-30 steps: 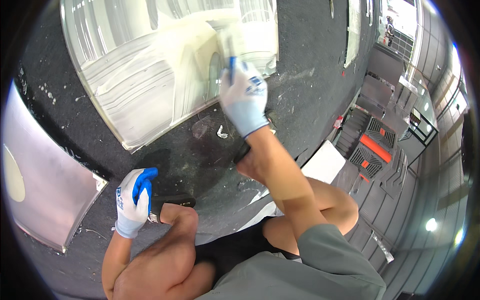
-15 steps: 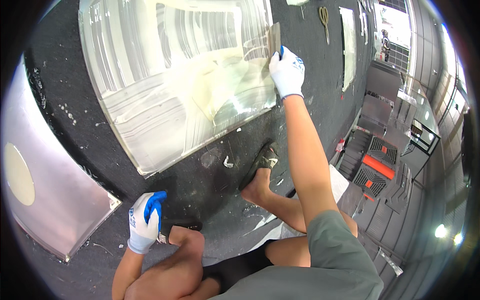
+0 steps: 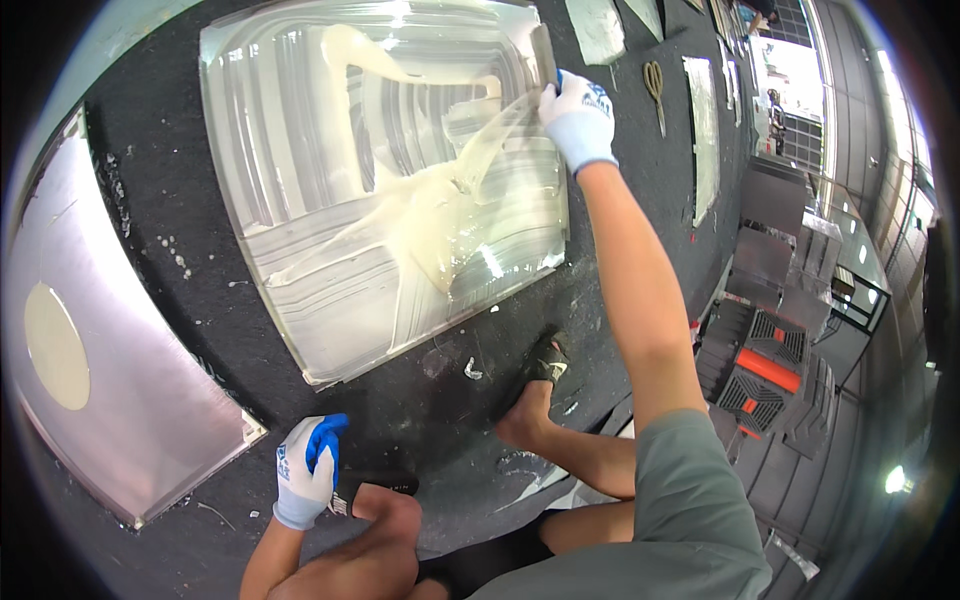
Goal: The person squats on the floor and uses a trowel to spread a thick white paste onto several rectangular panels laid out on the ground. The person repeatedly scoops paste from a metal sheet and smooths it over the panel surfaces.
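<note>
In front of me lies a rectangular sheet [image 3: 330, 330], smeared with streaks and a thick pool of cream-coloured liquid [image 3: 430, 215]. My right hand [image 3: 580, 120], in a white glove with blue coating, grips a flat grey scraper [image 3: 543, 55]. Its blade stands against the far right part of the sheet. Over by my left knee, my left hand [image 3: 310, 470] wears a matching glove. Its fingers are curled together and I see nothing in them. A shiny metal plate [image 3: 140, 400] rests to the left, with an oval pool of cream liquid [image 3: 57, 345] on it.
Scissors [image 3: 655, 95] lie on the dark floor [image 3: 410, 430] beyond my right hand. A long pale strip [image 3: 703, 140] is further right, and a whitish sheet [image 3: 596, 30] sits at the far side. Black-and-orange equipment [image 3: 765, 370] stands on the right. My sandalled foot [image 3: 540, 385] is near the sheet.
My right hand and the scraper have moved farther away along the sheet's right side, and a streak of liquid now trails toward them. The whole view has shifted. My left hand stays by my knee.
</note>
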Motion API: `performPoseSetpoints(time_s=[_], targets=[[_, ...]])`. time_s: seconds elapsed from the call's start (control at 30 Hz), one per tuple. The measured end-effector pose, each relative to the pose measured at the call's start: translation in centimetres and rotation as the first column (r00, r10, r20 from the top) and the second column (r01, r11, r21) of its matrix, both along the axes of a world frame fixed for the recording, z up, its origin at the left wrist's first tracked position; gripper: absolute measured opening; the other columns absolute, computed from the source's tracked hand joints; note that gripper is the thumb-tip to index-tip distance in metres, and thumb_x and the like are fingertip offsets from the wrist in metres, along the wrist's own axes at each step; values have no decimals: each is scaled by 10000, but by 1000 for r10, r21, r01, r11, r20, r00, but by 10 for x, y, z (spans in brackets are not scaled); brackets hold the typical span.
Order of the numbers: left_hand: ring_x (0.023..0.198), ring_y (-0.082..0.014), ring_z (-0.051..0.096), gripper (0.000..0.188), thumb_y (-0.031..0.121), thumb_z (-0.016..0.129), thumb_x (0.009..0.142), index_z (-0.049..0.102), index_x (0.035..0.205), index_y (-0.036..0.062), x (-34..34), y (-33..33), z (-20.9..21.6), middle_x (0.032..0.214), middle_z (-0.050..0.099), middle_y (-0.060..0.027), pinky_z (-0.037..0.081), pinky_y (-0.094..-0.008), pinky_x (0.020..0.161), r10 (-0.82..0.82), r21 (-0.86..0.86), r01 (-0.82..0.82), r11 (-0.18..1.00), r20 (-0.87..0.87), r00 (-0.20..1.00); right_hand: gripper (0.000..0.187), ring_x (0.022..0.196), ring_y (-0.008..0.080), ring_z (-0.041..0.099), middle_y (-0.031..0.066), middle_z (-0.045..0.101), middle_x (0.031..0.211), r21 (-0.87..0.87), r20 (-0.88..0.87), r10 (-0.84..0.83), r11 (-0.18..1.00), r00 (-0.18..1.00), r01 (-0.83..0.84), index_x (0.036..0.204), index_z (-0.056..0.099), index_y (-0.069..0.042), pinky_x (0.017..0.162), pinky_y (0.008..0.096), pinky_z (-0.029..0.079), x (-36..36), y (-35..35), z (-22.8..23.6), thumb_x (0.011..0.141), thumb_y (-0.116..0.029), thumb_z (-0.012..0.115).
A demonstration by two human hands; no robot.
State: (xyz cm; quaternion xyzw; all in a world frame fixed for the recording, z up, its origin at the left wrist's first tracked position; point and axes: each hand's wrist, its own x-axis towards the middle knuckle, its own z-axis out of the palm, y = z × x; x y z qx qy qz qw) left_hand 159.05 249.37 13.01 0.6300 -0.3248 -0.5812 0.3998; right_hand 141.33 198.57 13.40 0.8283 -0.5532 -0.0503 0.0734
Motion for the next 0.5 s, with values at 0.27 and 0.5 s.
performPoseSetpoints(time_s=[0.27, 0.5], targets=[[897, -372, 705, 274, 64, 606, 936, 720, 1172, -15, -23, 12, -15, 1034, 717, -195, 562, -419, 796, -37, 9, 38, 999, -22, 999, 290, 859, 404, 727, 212, 742, 894, 207, 91, 364, 904, 927, -375, 999, 725, -58, 809, 520, 566, 41, 54, -32, 988, -305, 572], [743, -430, 703, 228, 312, 662, 985, 742, 952, 102, -67, 26, -64, 790, 722, -176, 549, -524, 688, -245, 138, 219, 966, 211, 946, 310, 956, 391, 761, 219, 777, 1003, 59, 12, 47, 997, 999, -48, 1035, 788, -88, 888, 492, 596, 47, -21, 13, 955, -300, 577]])
